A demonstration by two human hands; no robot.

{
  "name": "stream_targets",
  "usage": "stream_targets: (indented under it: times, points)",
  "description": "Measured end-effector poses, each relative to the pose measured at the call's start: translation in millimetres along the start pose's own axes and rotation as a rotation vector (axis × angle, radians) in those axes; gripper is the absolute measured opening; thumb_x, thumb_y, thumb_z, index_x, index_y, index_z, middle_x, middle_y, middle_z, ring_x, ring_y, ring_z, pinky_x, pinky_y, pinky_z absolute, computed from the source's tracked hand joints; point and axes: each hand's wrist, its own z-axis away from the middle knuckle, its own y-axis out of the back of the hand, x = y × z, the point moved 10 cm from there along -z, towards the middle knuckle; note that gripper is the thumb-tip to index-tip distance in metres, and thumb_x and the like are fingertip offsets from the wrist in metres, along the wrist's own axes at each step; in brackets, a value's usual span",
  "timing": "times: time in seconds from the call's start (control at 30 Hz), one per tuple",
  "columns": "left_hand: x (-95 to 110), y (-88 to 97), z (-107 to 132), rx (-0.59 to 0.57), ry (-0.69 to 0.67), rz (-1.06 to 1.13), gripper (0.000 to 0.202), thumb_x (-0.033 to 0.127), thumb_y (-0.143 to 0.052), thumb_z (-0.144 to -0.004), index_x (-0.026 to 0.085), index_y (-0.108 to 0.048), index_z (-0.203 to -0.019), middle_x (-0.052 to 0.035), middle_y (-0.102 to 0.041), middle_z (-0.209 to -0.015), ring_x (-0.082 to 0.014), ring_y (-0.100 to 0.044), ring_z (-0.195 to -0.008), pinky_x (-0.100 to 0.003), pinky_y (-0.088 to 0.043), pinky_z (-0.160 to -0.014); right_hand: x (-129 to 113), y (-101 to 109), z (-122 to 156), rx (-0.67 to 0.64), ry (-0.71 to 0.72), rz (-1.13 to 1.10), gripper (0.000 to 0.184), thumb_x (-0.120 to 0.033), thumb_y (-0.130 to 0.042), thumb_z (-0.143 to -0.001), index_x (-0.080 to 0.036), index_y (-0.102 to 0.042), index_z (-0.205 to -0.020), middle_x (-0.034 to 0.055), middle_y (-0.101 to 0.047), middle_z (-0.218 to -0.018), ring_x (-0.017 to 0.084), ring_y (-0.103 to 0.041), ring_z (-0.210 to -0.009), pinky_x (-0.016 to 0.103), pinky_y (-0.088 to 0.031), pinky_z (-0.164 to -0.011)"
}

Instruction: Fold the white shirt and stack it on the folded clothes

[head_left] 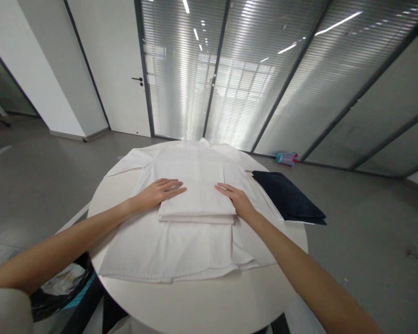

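A white button-up shirt (170, 250) lies spread on a round white table (202, 304), with its collar (195, 144) at the far side. Across its middle runs a flat, folded band of white cloth (197, 204). My left hand (158, 194) rests palm down on the left part of that band. My right hand (236, 199) presses flat on the band's right edge, and its fingers point left. Neither hand grips the cloth. A folded dark navy garment (285, 195) lies beyond my right hand, at the table's right edge.
A black bag (61, 290) sits on the floor below the table's near left edge. A blue and pink bottle (286, 158) lies on the grey floor by the glass wall (251, 79), which has blinds. A white door (111, 65) stands at the back left.
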Motion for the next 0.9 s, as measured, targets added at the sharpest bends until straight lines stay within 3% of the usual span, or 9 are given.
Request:
stream_targets:
  times: [0.13, 0.27, 0.37, 0.47, 0.63, 0.8, 0.9]
  points:
    - [-1.7, 1.2, 0.8, 0.018, 0.010, 0.037, 0.064, 0.011, -0.042, -0.097, 0.032, -0.031, -0.157, -0.0102, -0.047, -0.153, -0.0282, -0.045, -0.138, -0.045, -0.036, -0.113, 10.1, 0.1, -7.6, 0.056, -0.020, -0.066, 0.055, -0.010, -0.045, -0.091, -0.023, -0.055, -0.144, 0.0092, -0.062, -0.137, 0.022, -0.058, -0.124, 0.042, -0.046, -0.107]
    - [-19.5, 0.3, 1.5, 0.055, 0.138, 0.146, 0.067, 0.011, -0.046, -0.093, 0.031, -0.034, -0.156, -0.0106, -0.046, -0.152, -0.0275, -0.049, -0.135, -0.042, -0.040, -0.111, 18.1, -3.1, -21.5, 0.021, -0.071, -0.067, 0.050, -0.011, -0.050, -0.089, -0.020, -0.060, -0.138, 0.0104, -0.069, -0.117, 0.023, -0.063, -0.109, 0.038, -0.049, -0.098]
    - [-37.2, -6.2, 1.3, 0.060, 0.233, 0.250, 0.064, 0.012, -0.046, -0.091, 0.031, -0.042, -0.153, -0.0107, -0.054, -0.142, -0.0261, -0.056, -0.126, -0.039, -0.045, -0.106, 11.3, -6.2, -27.9, -0.064, -0.029, 0.062, 0.040, -0.009, -0.047, -0.091, -0.020, -0.067, -0.125, 0.0088, -0.068, -0.108, 0.021, -0.063, -0.103, 0.032, -0.048, -0.093]
    - [-46.8, -8.9, -0.4, 0.063, 0.252, 0.308, 0.058, 0.015, -0.047, -0.091, 0.033, -0.052, -0.146, -0.0089, -0.060, -0.133, -0.0265, -0.059, -0.120, -0.040, -0.047, -0.103, 9.5, -7.2, -28.0, -0.100, -0.009, 0.251, 0.041, -0.010, -0.046, -0.094, -0.020, -0.066, -0.129, 0.0092, -0.067, -0.103, 0.020, -0.062, -0.095, 0.030, -0.048, -0.086]
    - [-47.4, -9.4, -0.2, 0.025, 0.235, 0.328, 0.065, 0.011, -0.046, -0.088, 0.037, -0.049, -0.148, -0.0058, -0.060, -0.137, -0.0251, -0.056, -0.124, -0.041, -0.045, -0.106, 11.2, -15.7, -25.3, -0.116, 0.027, 0.387, 0.047, -0.006, -0.044, -0.094, -0.019, -0.062, -0.135, 0.0126, -0.067, -0.103, 0.022, -0.062, -0.094, 0.032, -0.049, -0.083]
    - [-37.3, -4.2, 2.5, 0.010, 0.140, 0.271, 0.073, 0.003, -0.043, -0.086, 0.034, -0.041, -0.153, -0.0086, -0.055, -0.143, -0.0253, -0.053, -0.130, -0.044, -0.043, -0.109, 7.3, -14.4, -22.8, -0.117, 0.041, 0.279, 0.049, -0.005, -0.046, -0.092, -0.019, -0.060, -0.137, 0.0134, -0.067, -0.114, 0.023, -0.062, -0.106, 0.037, -0.050, -0.093]
    - [-37.9, 10.5, 0.6, 0.011, 0.151, 0.267, 0.064, 0.003, -0.044, -0.085, 0.029, -0.055, -0.143, -0.0094, -0.059, -0.141, -0.0262, -0.053, -0.130, -0.048, -0.041, -0.111, 5.1, -2.4, -23.9, -0.181, 0.009, 0.229, 0.052, -0.002, -0.042, -0.091, -0.020, -0.061, -0.135, 0.0126, -0.065, -0.127, 0.023, -0.060, -0.117, 0.039, -0.047, -0.100]
